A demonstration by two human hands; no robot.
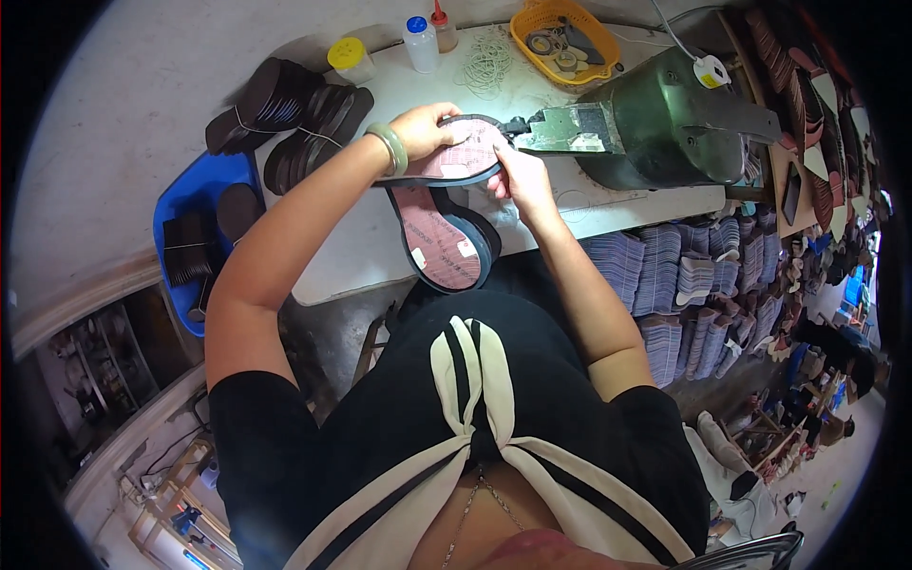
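Pinching pink sole [460, 163] in closed left grip [419, 130] and right grip [523, 179], aiming long axis, rounded end foremost, toward right edge of tabletop [344, 245].

right: passage blocked by green machine [655, 119] | centre: gap before it filled by held sole [456, 165] | left: barred by stacked dark soles [271, 104] and blue bin [179, 199] | far: narrowed by bottles [421, 47], cord tangle [486, 65] and yellow basket [524, 43] | near: bare worktop [356, 247] found free beside unheld pink-faced sole [439, 247], both sides

The held sole [467, 160] hides the far end of the lower sole [442, 245].
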